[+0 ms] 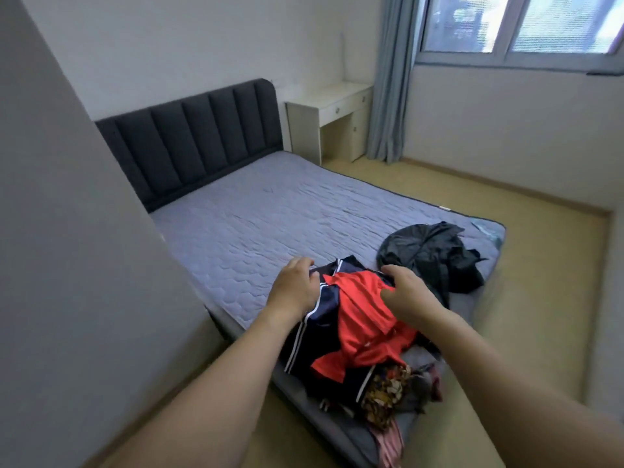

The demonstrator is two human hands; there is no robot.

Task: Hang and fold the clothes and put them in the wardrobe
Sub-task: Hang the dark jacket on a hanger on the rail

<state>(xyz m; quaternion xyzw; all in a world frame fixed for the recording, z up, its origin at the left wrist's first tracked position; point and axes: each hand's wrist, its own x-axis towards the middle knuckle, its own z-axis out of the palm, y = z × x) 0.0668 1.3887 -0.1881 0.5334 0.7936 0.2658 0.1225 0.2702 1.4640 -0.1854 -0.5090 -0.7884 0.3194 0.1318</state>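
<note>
Clothes heaped at the near corner of a grey quilted mattress [270, 211], both bare arms reaching in over them. Left hand [295, 287] palm-down at the pile's far left edge, fingers curled loosely over a dark navy garment with white side stripes [312, 336]; whether gripping the cloth or only resting on it, cannot tell. Right hand [407, 293] palm-down on the far right side of the pile, fingers curled over the top edge of a bright red-orange garment [366, 327], thumb pressed into the red cloth; seemingly gripping it. Red-orange garment lying on top of the navy one, between the two hands and running back toward the person. Below it, nearest the bed's edge, a brown and yellow patterned cloth [385, 393] and a pink striped piece [391, 444] hanging toward the floor. Just beyond the right hand, apart from the pile, a crumpled black shiny jacket [429, 255] near the mattress's right corner. At the bed's far end a dark grey padded headboard with vertical panels [192, 140]. Beside it, a cream-white table with a drawer [337, 103] against the wall, a grey-blue curtain [390, 82] hanging next to a window [520, 25]. Tan floor [506, 231] to the right of the bed.
</note>
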